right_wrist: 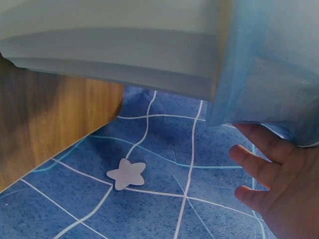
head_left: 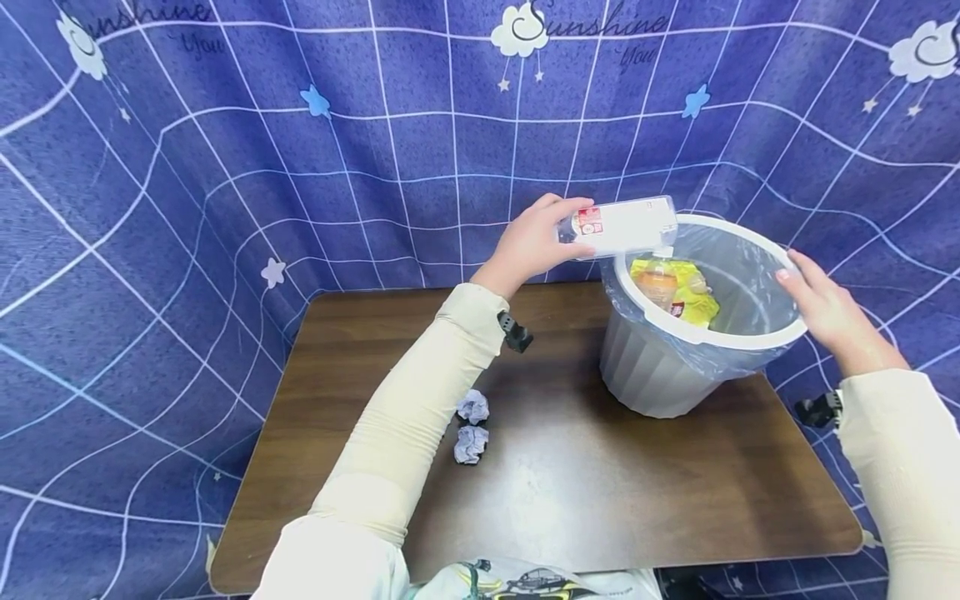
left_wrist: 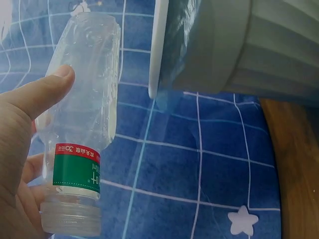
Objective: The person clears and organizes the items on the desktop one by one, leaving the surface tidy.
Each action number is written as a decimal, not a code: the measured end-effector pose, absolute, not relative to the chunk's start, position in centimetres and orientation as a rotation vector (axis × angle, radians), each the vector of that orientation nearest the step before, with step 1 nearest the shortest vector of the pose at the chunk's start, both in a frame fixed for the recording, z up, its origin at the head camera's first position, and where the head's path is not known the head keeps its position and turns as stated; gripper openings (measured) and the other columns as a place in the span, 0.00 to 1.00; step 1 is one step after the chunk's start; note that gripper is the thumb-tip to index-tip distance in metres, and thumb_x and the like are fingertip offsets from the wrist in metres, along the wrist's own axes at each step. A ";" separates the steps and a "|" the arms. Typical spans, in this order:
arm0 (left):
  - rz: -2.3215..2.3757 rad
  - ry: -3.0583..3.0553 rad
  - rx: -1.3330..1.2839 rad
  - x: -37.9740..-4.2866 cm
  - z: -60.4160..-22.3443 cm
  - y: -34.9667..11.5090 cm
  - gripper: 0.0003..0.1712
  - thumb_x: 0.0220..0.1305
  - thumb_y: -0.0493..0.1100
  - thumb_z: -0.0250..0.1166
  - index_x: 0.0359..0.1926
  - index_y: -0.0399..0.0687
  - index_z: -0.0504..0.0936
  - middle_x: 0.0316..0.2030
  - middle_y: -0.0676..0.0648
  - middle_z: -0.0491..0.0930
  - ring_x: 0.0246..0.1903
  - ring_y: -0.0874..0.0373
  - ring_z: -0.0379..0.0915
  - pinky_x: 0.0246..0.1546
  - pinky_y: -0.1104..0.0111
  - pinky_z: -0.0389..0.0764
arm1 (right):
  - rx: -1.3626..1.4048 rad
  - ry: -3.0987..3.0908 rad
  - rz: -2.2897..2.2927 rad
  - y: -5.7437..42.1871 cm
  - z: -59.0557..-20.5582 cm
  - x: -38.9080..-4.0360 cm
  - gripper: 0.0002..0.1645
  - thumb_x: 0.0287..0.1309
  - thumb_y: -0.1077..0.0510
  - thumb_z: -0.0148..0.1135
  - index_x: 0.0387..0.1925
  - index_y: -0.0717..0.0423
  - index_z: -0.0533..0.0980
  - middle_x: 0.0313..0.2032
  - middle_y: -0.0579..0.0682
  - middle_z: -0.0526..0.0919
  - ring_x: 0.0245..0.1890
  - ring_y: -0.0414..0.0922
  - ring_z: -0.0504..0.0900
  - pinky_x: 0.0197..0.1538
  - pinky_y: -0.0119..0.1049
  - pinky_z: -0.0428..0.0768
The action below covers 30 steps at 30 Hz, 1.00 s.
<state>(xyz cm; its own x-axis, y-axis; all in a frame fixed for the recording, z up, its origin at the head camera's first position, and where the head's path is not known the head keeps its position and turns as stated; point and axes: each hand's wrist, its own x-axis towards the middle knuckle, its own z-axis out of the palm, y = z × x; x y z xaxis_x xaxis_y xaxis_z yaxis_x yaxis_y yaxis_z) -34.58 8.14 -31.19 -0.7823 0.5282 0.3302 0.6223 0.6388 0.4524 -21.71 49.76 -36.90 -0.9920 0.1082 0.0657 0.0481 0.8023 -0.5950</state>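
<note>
My left hand [head_left: 528, 237] grips a clear plastic bottle [head_left: 626, 227] with a red and green label. The bottle lies nearly level in the head view and overlaps the left rim of a grey trash bin [head_left: 652, 367]. In the left wrist view, the capped end of the bottle [left_wrist: 72, 214] points down, and the thumb presses along its side. My right hand [head_left: 832, 312] holds the bin's right rim, thumb over the edge. From the right wrist view, its other fingers [right_wrist: 256, 167] spread outside, below the liner [right_wrist: 249, 84]. Inside the bin are a yellow wrapper [head_left: 693, 296] and another bottle [head_left: 657, 285].
Two crumpled paper balls [head_left: 472, 407] lie on the brown wooden table [head_left: 555, 483], close to the left forearm. The bin stands toward the table's right back. A blue curtain [head_left: 420, 150] with white grid lines hangs behind and at the sides.
</note>
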 end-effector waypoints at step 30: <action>-0.806 -2.579 -0.981 -31.3 -28.6 13.9 0.46 0.59 0.77 0.61 0.76 0.81 0.57 0.68 0.57 0.66 0.66 0.59 0.62 0.66 0.63 0.63 | -0.128 -2.894 0.945 49.9 -37.0 -21.8 0.41 0.78 0.38 0.31 0.80 0.53 0.39 0.73 0.76 0.47 0.66 0.84 0.49 0.64 0.78 0.50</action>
<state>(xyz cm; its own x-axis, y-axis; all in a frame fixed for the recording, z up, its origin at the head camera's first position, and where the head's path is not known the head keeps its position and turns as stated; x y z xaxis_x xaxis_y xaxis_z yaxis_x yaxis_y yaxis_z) -31.32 13.85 -28.57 -0.7359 0.5278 0.4242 0.6754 0.6165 0.4046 -21.84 49.86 -36.98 -0.9920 0.1088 0.0642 0.0499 0.8046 -0.5917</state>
